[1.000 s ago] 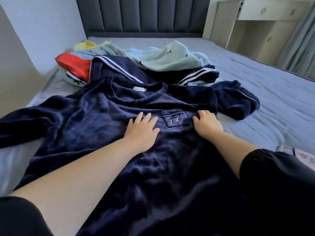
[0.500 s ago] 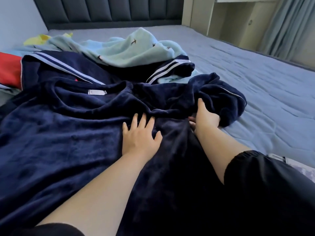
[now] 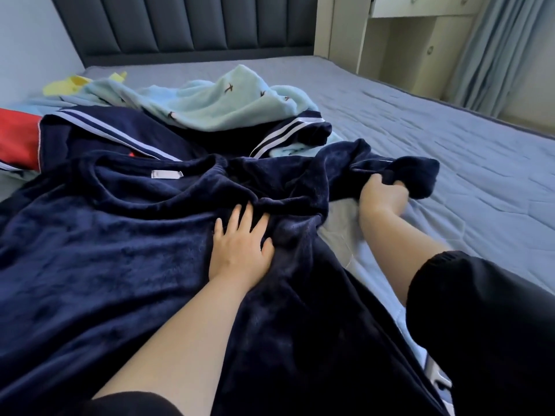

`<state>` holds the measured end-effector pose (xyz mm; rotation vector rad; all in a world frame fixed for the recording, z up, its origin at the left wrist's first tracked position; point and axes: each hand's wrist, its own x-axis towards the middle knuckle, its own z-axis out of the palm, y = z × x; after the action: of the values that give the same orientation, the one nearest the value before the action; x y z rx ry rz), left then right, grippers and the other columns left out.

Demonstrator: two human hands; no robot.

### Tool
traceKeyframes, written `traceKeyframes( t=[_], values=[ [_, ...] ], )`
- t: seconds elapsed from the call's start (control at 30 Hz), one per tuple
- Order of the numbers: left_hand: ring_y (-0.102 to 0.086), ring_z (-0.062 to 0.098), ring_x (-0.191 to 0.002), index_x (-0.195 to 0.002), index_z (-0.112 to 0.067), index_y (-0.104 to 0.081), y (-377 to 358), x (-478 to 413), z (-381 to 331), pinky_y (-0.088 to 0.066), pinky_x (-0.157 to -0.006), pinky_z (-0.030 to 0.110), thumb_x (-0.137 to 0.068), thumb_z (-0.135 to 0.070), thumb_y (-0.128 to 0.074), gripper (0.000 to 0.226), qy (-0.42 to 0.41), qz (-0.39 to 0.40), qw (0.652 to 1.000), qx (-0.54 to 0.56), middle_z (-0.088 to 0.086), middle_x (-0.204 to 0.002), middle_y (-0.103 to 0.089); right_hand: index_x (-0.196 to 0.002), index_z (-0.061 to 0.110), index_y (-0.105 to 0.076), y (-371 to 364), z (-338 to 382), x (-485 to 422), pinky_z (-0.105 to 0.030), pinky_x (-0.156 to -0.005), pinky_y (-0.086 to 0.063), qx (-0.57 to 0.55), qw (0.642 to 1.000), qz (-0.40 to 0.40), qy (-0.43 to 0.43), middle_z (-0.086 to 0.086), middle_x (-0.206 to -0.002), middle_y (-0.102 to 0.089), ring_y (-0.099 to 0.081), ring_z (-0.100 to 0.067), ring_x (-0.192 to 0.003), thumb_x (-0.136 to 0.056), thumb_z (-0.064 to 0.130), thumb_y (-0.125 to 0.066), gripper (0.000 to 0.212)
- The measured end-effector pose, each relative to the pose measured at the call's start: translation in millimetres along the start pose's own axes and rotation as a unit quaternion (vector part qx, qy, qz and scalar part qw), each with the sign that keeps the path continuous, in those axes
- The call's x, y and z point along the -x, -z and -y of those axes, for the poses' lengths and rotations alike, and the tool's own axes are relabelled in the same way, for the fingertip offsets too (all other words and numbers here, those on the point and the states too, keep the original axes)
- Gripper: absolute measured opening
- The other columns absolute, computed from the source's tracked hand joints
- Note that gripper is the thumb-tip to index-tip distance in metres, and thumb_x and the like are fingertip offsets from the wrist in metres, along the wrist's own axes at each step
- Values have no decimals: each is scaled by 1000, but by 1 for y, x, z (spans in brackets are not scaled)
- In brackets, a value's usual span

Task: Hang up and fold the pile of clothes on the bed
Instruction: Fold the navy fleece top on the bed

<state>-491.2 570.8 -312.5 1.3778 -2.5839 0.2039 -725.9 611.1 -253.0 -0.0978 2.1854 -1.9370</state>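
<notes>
Seen from the head camera, the right hand (image 3: 380, 195) has left its flat rest on the chest of the navy-blue plush fleece top (image 3: 105, 250). It now clenches the top's bunched sleeve (image 3: 414, 172) just beyond its knuckles, while the left hand (image 3: 240, 247) stays spread flat, fingers straight, pinning the chest. The top lies on the grey-blue quilted bed sheet (image 3: 450, 145) under both hands with its right side drawn inward, so the fold looks barely begun. The pale-blue patterned garment (image 3: 228, 100) lies untouched past the fingertips.
</notes>
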Motion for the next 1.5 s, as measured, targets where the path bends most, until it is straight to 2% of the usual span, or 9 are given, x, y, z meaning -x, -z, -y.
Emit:
traceKeyframes(
  t=[0.3,0.5,0.63,0.73,0.9,1.03,1.2,1.37,1.5],
  values=[
    [-4,13,-147,-145,-31,-35,20,29,20,-4,-119,38,-98,-19,-44,49,24,66,941,330,-2,-160,-12,-97,7,-64,5,81,122,-8,-65,-46,-155,964,140,163,-9,-106,-64,-56,-13,-80,-82,17,-58,20],
    [-48,27,-124,-119,-12,-57,64,74,99,-31,-107,40,-103,-32,-31,36,261,83,439,856,11,-128,-57,-71,15,-57,21,100,232,-36,-66,-44,-102,821,533,174,-6,-67,-52,-52,-22,-73,-52,0,-48,26],
    [-56,29,-99,-111,-14,-56,92,117,166,-39,-89,44,-98,-50,-27,48,269,47,346,898,12,-112,-59,-98,10,-61,41,71,272,-38,-76,-48,160,524,820,165,-7,-86,-62,-58,-21,-82,-60,-3,-50,42],
    [-66,29,-100,-119,-15,-58,106,152,180,-47,-78,41,-94,-62,-26,62,291,119,431,846,14,-113,-68,-116,10,-58,53,48,276,-21,-77,-50,230,390,885,110,5,-102,-66,-67,-12,-96,-88,-2,-52,32],
    [-66,27,-100,-115,-17,-63,119,182,151,-54,-83,37,-91,-29,-60,27,300,180,621,701,12,-112,-70,-85,9,-63,46,14,256,-23,-48,-43,266,758,590,83,-7,-77,-63,-56,-17,-57,-92,13,-49,15],
    [-68,28,-81,-100,-9,-66,124,190,135,-56,-73,35,-82,-2,-65,19,293,161,661,672,12,-89,-72,-84,10,-56,45,-17,247,-25,-47,-44,272,838,468,64,-7,-75,-58,-57,-18,-59,-93,38,-53,29],
    [-71,25,-80,-100,-11,-74,134,205,139,-58,-67,32,-72,-13,-70,28,209,194,542,791,12,-95,-73,-98,10,-65,50,-19,259,-30,-66,-57,-13,757,612,-231,-9,-84,-71,-70,-20,-69,-95,35,-53,27],
    [-60,10,-71,-96,-33,-62,145,203,134,-41,-54,17,-73,-4,-63,38,189,-61,912,358,-18,-80,-63,-87,10,-59,41,-30,282,-29,-65,-53,30,792,575,-204,-9,-83,-65,-63,-19,-68,-93,5,-51,11],
    [-64,7,-80,-86,-35,-64,175,190,146,-47,-64,17,-72,-6,-66,33,174,-122,861,462,-14,-83,-68,-108,8,-49,36,-24,277,-34,-72,-51,-64,824,512,-235,-16,-104,-60,-63,-28,-97,-98,11,-45,11]
  ],
)
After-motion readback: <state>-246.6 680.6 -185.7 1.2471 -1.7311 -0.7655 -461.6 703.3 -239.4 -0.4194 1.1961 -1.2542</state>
